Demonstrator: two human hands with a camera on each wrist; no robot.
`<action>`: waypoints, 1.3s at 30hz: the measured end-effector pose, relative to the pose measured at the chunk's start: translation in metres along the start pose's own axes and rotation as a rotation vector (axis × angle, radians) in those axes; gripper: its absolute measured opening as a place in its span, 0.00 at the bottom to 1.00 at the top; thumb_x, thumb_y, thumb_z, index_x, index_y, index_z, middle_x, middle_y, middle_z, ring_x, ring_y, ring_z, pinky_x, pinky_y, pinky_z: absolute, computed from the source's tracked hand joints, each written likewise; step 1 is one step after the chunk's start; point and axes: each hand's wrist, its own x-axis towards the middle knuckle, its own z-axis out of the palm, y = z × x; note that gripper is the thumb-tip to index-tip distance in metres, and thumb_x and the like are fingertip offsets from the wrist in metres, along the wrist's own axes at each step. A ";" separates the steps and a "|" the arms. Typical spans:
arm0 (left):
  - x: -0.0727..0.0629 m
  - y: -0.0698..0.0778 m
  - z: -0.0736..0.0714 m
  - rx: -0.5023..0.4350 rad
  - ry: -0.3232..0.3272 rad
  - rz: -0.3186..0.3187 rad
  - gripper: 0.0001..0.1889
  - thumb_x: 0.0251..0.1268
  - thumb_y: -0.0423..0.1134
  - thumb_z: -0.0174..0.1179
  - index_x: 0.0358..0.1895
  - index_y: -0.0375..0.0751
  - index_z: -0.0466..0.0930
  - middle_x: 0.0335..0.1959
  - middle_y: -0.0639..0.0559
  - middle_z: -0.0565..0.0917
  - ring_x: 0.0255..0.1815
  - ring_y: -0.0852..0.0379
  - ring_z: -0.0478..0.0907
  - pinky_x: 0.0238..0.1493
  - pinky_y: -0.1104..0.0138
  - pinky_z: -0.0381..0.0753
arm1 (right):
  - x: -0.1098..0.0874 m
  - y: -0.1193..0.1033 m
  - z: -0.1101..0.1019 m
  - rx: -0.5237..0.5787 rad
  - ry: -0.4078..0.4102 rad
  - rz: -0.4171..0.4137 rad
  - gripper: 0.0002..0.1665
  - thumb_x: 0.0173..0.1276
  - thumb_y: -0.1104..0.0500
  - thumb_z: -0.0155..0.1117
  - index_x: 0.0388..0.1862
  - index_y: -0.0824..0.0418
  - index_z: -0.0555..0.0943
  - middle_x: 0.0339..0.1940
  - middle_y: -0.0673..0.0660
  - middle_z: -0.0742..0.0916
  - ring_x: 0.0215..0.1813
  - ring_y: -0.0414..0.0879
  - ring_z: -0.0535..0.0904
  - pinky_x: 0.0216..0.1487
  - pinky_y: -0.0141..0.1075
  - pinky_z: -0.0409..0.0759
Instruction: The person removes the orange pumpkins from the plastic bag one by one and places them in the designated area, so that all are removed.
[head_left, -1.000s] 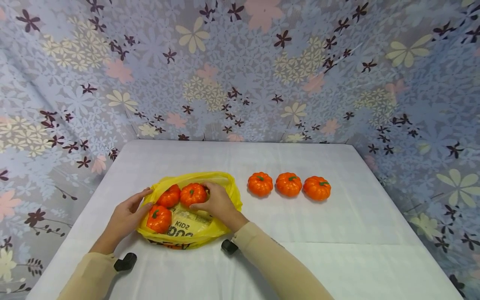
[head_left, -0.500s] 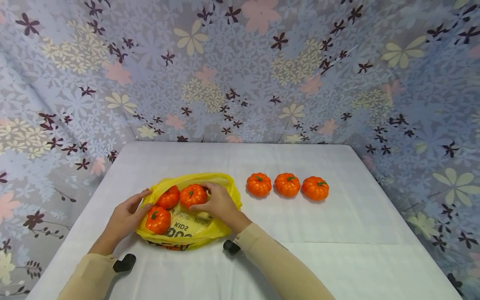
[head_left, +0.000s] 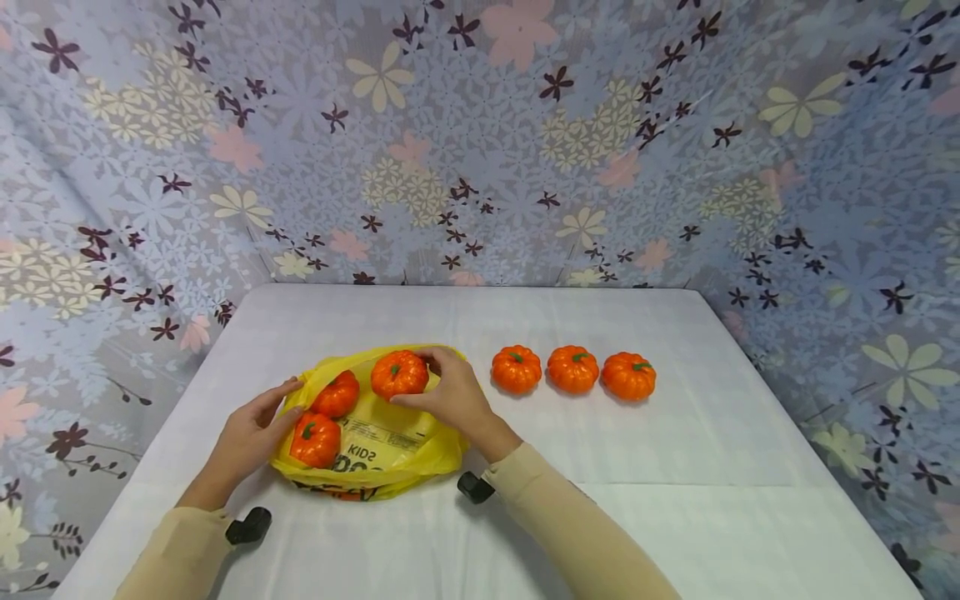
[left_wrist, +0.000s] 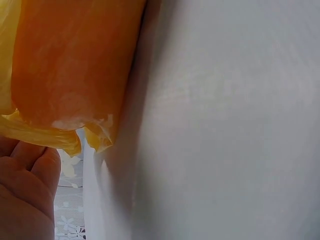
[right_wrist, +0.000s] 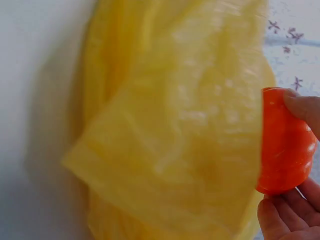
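Yellow bag point(head_left: 444, 450) on white bench point(head_left: 675, 517), flipped print point(head_left: 362, 451) inside reads "KIDS", bigger line below unclear; two pumpkins point(head_left: 316, 440) in bag, left end; held pumpkin point(head_left: 399, 375) at bag's mouth, right hand point(head_left: 455, 398) fingers gripping it; left hand point(head_left: 251, 427) fingers relaxed, touching rim; three pumpkins point(head_left: 572, 369) in a row, right of bag

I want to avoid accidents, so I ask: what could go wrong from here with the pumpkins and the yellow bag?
The glossy pumpkin in the right-hand grip might slip, since its surface looks smooth. The yellow plastic bag has a loose rim, which could catch on it. If the bag is tugged, the two pumpkins inside might roll.
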 end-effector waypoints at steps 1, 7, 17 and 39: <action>0.000 0.000 0.000 0.000 0.000 -0.001 0.32 0.76 0.55 0.55 0.74 0.38 0.67 0.77 0.37 0.62 0.77 0.34 0.55 0.71 0.42 0.60 | 0.000 -0.001 -0.002 0.006 0.010 -0.006 0.42 0.50 0.49 0.86 0.62 0.60 0.78 0.58 0.53 0.82 0.61 0.48 0.78 0.65 0.44 0.77; 0.000 -0.001 -0.001 -0.005 -0.001 -0.009 0.33 0.76 0.56 0.55 0.74 0.38 0.67 0.77 0.37 0.62 0.77 0.34 0.55 0.71 0.42 0.60 | -0.002 -0.002 -0.010 0.043 0.031 -0.003 0.42 0.49 0.51 0.86 0.62 0.61 0.78 0.57 0.55 0.81 0.60 0.49 0.79 0.64 0.44 0.78; -0.002 0.003 0.001 -0.018 -0.006 -0.021 0.33 0.76 0.55 0.55 0.75 0.38 0.66 0.77 0.37 0.61 0.77 0.33 0.55 0.71 0.42 0.60 | -0.016 0.011 -0.034 0.002 0.101 0.000 0.43 0.49 0.52 0.86 0.62 0.63 0.78 0.60 0.56 0.82 0.62 0.50 0.78 0.64 0.42 0.77; -0.002 0.003 0.000 -0.026 -0.003 0.003 0.33 0.76 0.55 0.55 0.75 0.38 0.66 0.76 0.37 0.62 0.77 0.33 0.55 0.71 0.43 0.61 | -0.064 0.045 -0.095 -0.020 0.255 0.051 0.43 0.46 0.54 0.88 0.62 0.62 0.80 0.60 0.58 0.82 0.61 0.53 0.79 0.62 0.45 0.79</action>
